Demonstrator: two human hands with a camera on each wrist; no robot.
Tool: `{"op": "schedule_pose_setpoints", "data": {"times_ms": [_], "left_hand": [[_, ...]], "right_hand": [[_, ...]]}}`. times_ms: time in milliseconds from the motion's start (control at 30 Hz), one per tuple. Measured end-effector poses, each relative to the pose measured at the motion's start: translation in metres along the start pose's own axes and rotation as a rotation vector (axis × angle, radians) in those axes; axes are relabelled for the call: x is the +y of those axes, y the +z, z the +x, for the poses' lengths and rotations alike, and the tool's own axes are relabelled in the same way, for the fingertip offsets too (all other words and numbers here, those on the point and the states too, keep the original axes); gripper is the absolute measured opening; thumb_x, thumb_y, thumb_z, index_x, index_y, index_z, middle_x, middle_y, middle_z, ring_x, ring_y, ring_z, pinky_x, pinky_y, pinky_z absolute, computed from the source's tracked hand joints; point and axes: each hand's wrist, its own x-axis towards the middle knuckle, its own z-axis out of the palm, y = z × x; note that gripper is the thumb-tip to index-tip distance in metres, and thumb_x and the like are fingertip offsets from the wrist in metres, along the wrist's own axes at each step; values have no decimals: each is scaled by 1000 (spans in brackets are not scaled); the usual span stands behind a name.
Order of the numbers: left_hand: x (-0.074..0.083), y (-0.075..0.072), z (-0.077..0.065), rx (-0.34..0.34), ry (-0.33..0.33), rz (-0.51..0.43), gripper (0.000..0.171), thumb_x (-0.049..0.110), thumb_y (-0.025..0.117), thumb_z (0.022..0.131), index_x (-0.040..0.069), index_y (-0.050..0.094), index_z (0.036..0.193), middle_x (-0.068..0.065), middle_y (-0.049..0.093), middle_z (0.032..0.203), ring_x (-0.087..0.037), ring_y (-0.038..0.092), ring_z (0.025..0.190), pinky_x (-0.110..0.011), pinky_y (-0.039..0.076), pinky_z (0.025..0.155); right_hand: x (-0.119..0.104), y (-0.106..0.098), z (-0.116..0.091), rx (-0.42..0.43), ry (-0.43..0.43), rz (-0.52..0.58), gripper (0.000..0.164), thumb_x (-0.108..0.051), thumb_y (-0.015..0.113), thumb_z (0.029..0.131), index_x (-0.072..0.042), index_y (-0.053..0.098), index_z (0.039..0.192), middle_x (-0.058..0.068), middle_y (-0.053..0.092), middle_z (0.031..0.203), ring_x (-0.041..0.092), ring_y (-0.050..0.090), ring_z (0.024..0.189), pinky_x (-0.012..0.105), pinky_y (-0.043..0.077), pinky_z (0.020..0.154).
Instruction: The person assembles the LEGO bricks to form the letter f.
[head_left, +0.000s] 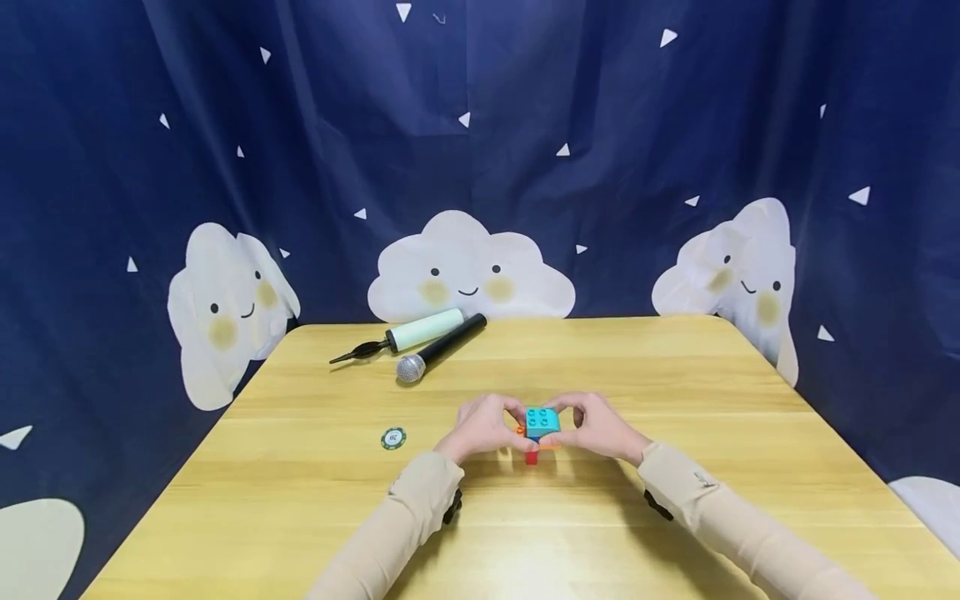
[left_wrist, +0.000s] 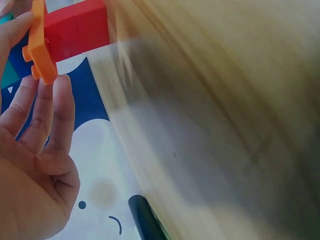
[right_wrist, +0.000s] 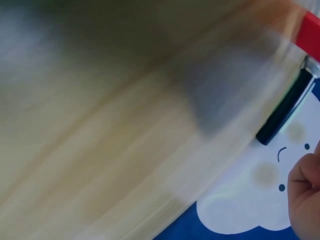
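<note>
Near the middle of the table, a small stack of toy building blocks has a teal block [head_left: 542, 423] with round studs on top. Below it, the left wrist view shows a blue block [left_wrist: 18, 59], an orange plate [left_wrist: 43, 52] and a red block [left_wrist: 77, 30] at the bottom. My left hand [head_left: 483, 427] pinches the stack from the left between thumb and fingers. From the other side my right hand [head_left: 598, 427] holds it, thumb at the front and finger at the back. Only part of the red block and right hand show in the right wrist view.
A black microphone [head_left: 450, 343] with a silver head lies toward the back of the table [head_left: 300, 467]. Beside it is a pale mint hand pump [head_left: 426, 330] with a black nozzle. A round chip [head_left: 393, 438] lies left of my left hand. A dark blue curtain [head_left: 510, 167] hangs behind.
</note>
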Motion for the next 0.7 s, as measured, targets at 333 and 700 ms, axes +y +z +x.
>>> {"op": "schedule_pose_setpoints", "data": {"times_ms": [333, 700], "left_hand": [[-7, -1, -9, -13, 55, 120, 51, 58, 84, 58, 29, 72, 99, 20, 69, 90, -9, 62, 93, -34, 38, 77], [-3, -11, -23, 27, 129, 196, 38, 58, 76, 70, 31, 77, 97, 15, 74, 93, -5, 46, 59, -24, 29, 55]], "right_hand": [[9, 6, -13, 21, 75, -121, 42, -41, 84, 67, -14, 71, 97, -1, 66, 79, 4, 31, 44, 21, 28, 43], [4, 0, -19, -8, 141, 46, 28, -32, 82, 73, -11, 75, 91, 7, 74, 98, 11, 54, 69, 21, 40, 58]]}}
